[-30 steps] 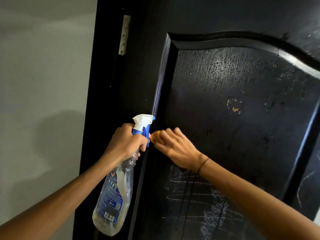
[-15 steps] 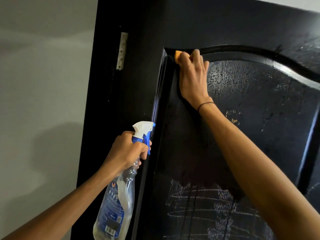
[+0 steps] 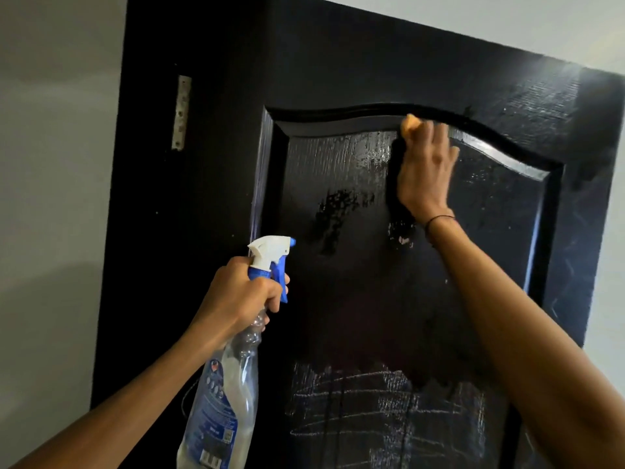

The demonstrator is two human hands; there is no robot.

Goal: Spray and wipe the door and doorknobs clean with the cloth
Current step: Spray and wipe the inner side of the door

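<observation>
At the far left a pale grey wall meets the dark door frame, where a metal hinge plate is screwed on. Next comes the left hand, fingers curled round the neck of a clear spray bottle with a white and blue trigger head, the nozzle aimed at the door. The bottle looks part full, so probably light, and its wet plastic may be slippery; the narrow neck under the trigger seems the surest hold. The black door fills the middle, its raised panel streaked with wet patches above and chalky scribbles below. Further right, the right hand presses a small orange cloth against the curved moulding at the panel's top; the fingers lie over it, and only a corner shows. The cloth looks soft and likely damp, best bunched under the fingertips. No doorknob is in view.
</observation>
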